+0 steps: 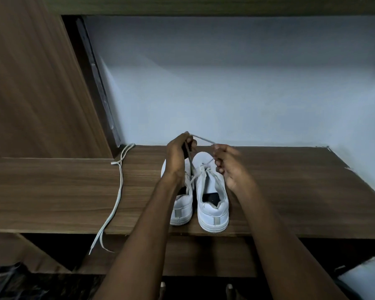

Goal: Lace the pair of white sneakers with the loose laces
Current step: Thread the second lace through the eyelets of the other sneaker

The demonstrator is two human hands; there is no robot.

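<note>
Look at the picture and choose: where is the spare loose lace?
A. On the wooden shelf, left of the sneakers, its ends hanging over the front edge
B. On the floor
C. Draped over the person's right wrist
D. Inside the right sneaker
A: the spare lace lies along the wooden shelf left of the sneakers, its ends hanging past the front edge.

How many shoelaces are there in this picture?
2. One lace is stretched between both hands above the right sneaker; the spare lace lies on the wooden shelf, left of the shoes.

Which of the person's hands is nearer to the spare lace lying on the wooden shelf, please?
Left. The left hand is above the sneakers, on the side facing the spare lace; the right hand is farther off, beyond the right sneaker.
</note>
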